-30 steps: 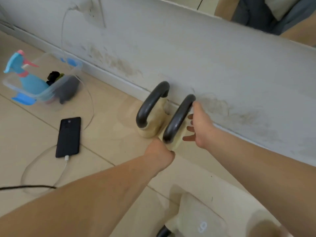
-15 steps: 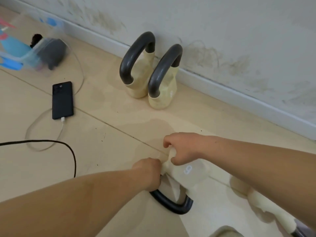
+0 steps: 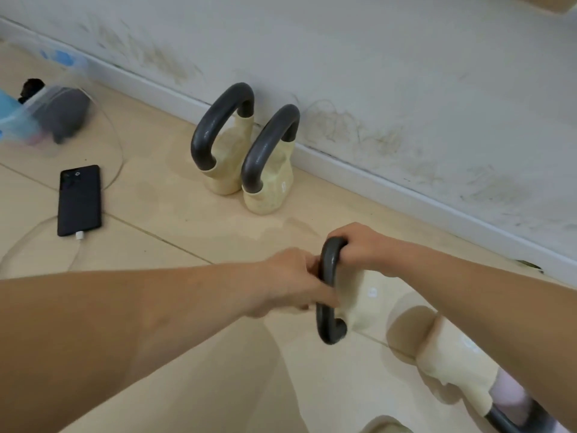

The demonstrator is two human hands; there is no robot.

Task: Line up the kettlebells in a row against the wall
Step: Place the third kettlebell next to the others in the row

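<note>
Right hand (image 3: 359, 250), left hand (image 3: 290, 281) grip kettlebell (image 3: 352, 295).

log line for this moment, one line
stage: third kettlebell gripped | left hand: on handle | right hand: on handle | at wall: two kettlebells

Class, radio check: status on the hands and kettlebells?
Both hands, left and right, grip third kettlebell. Two kettlebells at wall. Fourth kettlebell lying nearby. Path clear.

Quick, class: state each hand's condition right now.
Left hand: closed on the kettlebell handle.
Right hand: closed on the same handle's top.
</note>
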